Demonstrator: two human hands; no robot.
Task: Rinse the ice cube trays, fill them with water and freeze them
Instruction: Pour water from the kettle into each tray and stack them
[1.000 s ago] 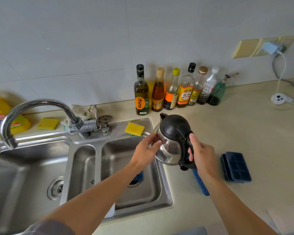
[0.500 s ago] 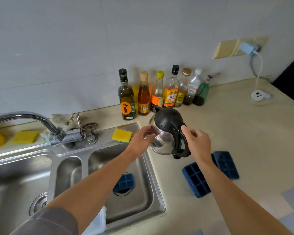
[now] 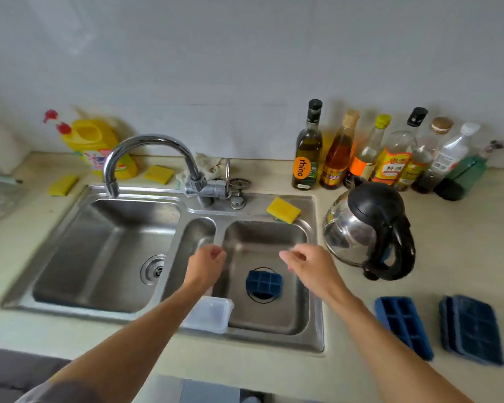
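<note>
Left hand: the left hand (image 3: pixel 207 261) hangs over the wall between the two sink bowls. Its fingers are loosely curled and it holds nothing.
Right hand: the right hand (image 3: pixel 309 264) hangs over the right bowl, near its right edge. Its fingers are loosely bent and a bit blurry, and it holds nothing.
Small tray: a small blue ice cube tray (image 3: pixel 264 282) lies at the bottom of the right bowl, right on top of the drain, between the two hands and below them.
Long tray: a blue tray (image 3: pixel 402 324) lies on the worktop (image 3: pixel 463 257), just beside the right rim of the sink (image 3: pixel 317 315), near the front edge.
Stacked trays: more blue trays (image 3: pixel 472 328) lie in a pile to the right of the long tray, close to it but not touching.
Kettle: a shiny kettle (image 3: pixel 367 228) with a black lid and handle stands on the worktop by the sink's back right corner.
Sponge: a yellow sponge (image 3: pixel 283 210) rests on the sink's back rim.
Clear box: a see-through box (image 3: pixel 208 314) sits at the front left corner of the right bowl.
Bottles: a row of bottles (image 3: pixel 307 149) stands along the worktop's back edge, behind the kettle.
Tap: the tap (image 3: pixel 152 144) bends over the left bowl.
</note>
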